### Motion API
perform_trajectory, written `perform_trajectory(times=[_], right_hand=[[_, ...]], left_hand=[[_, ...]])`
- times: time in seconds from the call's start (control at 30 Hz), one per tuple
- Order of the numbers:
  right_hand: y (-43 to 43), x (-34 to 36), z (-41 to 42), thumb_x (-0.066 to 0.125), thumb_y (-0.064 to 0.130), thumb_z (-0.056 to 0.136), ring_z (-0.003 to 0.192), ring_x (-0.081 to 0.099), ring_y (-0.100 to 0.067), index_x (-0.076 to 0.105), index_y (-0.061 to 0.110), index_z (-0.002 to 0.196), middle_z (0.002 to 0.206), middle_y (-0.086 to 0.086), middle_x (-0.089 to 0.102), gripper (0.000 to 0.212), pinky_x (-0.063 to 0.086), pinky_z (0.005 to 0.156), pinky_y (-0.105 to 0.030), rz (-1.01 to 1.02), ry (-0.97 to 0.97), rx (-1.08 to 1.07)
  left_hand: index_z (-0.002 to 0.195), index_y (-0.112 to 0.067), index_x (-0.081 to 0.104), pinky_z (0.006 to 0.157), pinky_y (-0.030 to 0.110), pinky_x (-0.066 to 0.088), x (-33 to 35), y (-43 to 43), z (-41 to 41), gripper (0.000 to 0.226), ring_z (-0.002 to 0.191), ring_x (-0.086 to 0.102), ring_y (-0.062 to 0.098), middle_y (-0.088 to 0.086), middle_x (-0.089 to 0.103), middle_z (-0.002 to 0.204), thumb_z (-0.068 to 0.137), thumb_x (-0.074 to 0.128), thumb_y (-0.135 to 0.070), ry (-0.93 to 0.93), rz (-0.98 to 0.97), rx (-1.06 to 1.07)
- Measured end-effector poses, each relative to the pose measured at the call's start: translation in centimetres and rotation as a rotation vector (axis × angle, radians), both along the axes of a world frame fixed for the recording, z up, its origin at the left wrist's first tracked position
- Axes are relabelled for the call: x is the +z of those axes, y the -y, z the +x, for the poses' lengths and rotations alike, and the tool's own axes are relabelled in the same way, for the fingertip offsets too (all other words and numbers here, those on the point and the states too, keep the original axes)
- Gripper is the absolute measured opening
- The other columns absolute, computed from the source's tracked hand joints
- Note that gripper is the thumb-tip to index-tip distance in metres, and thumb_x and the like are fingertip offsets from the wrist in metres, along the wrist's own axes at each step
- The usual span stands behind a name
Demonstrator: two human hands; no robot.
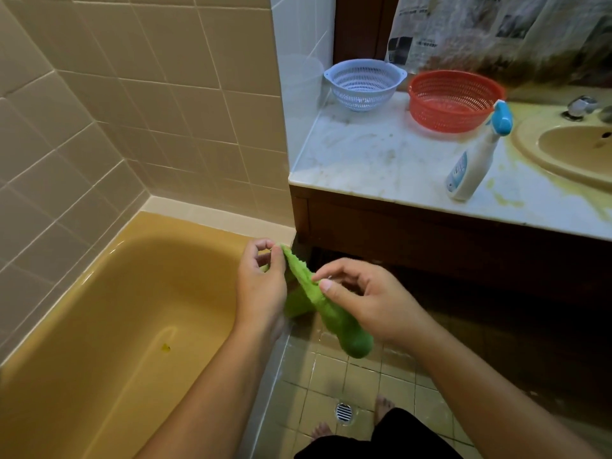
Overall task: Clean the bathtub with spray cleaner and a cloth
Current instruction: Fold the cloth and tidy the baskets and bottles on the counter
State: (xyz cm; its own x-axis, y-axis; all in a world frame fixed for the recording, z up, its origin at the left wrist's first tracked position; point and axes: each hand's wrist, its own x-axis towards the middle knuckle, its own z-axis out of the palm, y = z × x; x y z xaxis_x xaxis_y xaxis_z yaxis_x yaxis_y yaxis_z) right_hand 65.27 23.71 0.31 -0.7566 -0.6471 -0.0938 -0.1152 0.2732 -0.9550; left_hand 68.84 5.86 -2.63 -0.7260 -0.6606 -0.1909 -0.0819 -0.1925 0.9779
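Head view: a person stands beside a mustard-yellow bathtub [139, 293], both hands working a green cloth [341, 326] held in the air by the tub's outer rim, below the counter's [364, 154] front left corner. The left hand [261, 286] pinches the cloth's top corner between thumb and forefinger. The right hand [367, 303] pinches its edge lower down, the rest hanging bunched. The spray bottle [473, 157] stands untouched near the counter's front edge, just beside the sink [530, 154]. The cloth appears to be being opened out or folded ready for wiping. The next move likely calls for one hand to let go and reach right for the bottle.
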Motion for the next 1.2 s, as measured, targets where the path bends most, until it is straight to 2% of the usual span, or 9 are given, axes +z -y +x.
perform_trajectory(times=[0.07,0.17,0.3,0.43,0.6,0.77,0.9,1.03,1.2], right_hand=[[0.3,-0.4,0.5,0.065,0.028,0.101,0.096,0.071,-0.009,0.075,0.029,0.110,0.101,0.010,0.075,0.013,0.061,0.087,-0.035,0.037,0.044,0.026],[0.4,-1.0,0.0,0.068,0.026,0.099,0.094,0.073,-0.015,0.075,0.026,0.108,0.100,0.002,0.076,0.011,0.061,0.087,-0.040,-0.062,0.088,-0.113],[0.9,-0.9,-1.0,0.069,0.019,0.098,0.088,0.074,-0.022,0.075,0.019,0.109,0.096,-0.007,0.075,0.012,0.065,0.077,-0.038,-0.181,0.079,-0.243],[1.9,-0.9,-1.4,0.072,0.023,0.097,0.078,0.073,-0.019,0.078,0.018,0.104,0.087,-0.006,0.076,0.011,0.063,0.072,-0.032,-0.182,0.053,-0.353],[2.8,-0.4,-2.0,0.072,0.033,0.097,0.062,0.067,-0.024,0.075,0.010,0.100,0.071,-0.010,0.065,0.024,0.063,0.070,-0.040,-0.177,0.318,-0.426],[2.7,-0.8,-4.5,0.060,0.072,0.089,0.069,0.050,-0.018,0.078,0.018,0.103,0.081,-0.002,0.054,0.059,0.053,0.063,-0.036,0.217,0.556,-0.345],[2.4,-2.6,-5.1,0.070,0.063,0.087,0.075,0.048,-0.017,0.077,0.015,0.100,0.080,0.001,0.062,0.051,0.038,0.072,-0.036,0.351,0.638,-0.173],[2.6,-4.3,-3.9,0.069,0.029,0.096,0.072,0.052,-0.017,0.080,0.019,0.100,0.077,0.003,0.068,0.016,0.036,0.060,-0.031,0.095,0.595,-0.298],[2.9,-3.0,-1.9,0.058,0.019,0.105,0.089,0.065,-0.026,0.070,0.007,0.109,0.095,-0.010,0.072,0.018,0.055,0.084,-0.042,-0.312,0.525,-0.367]], left_hand=[[0.093,-0.027,0.066,0.078,0.046,0.051,0.5,-0.2,-0.2,0.017,0.094,0.062,0.032,0.022,0.064,0.110,0.105,0.059,-0.017,-0.052,0.146,-0.024],[0.095,-0.019,0.066,0.066,0.035,0.056,1.5,-0.4,0.0,0.015,0.082,0.066,0.023,0.013,0.066,0.102,0.103,0.058,-0.010,-0.134,0.258,-0.159],[0.089,-0.023,0.072,0.063,0.030,0.054,2.1,-0.7,0.5,0.015,0.082,0.066,0.018,0.004,0.070,0.097,0.095,0.064,-0.013,-0.158,0.248,-0.289],[0.097,-0.016,0.075,0.071,0.034,0.057,2.5,-1.0,0.5,0.009,0.090,0.070,0.022,0.011,0.074,0.103,0.095,0.068,-0.011,-0.151,0.275,-0.297],[0.109,-0.014,0.067,0.065,0.028,0.056,2.5,-1.3,0.6,0.022,0.085,0.071,0.018,0.004,0.075,0.093,0.093,0.071,0.000,-0.115,0.221,-0.305],[0.122,-0.020,0.047,0.068,0.032,0.052,2.3,-0.6,1.2,0.048,0.072,0.062,0.014,0.003,0.067,0.081,0.089,0.063,0.010,-0.033,0.071,-0.489],[0.121,-0.026,0.047,0.081,0.035,0.050,1.9,-0.8,1.8,0.045,0.076,0.058,0.012,0.004,0.063,0.078,0.083,0.061,-0.006,0.047,-0.090,-0.611],[0.114,-0.027,0.050,0.074,0.032,0.047,1.4,-1.0,2.1,0.039,0.069,0.051,0.011,0.003,0.055,0.072,0.087,0.059,-0.001,0.062,-0.137,-0.617],[0.110,-0.030,0.058,0.064,0.025,0.052,0.8,-1.7,2.3,0.033,0.079,0.063,0.015,0.000,0.061,0.088,0.089,0.066,-0.006,0.055,-0.004,-0.449]])
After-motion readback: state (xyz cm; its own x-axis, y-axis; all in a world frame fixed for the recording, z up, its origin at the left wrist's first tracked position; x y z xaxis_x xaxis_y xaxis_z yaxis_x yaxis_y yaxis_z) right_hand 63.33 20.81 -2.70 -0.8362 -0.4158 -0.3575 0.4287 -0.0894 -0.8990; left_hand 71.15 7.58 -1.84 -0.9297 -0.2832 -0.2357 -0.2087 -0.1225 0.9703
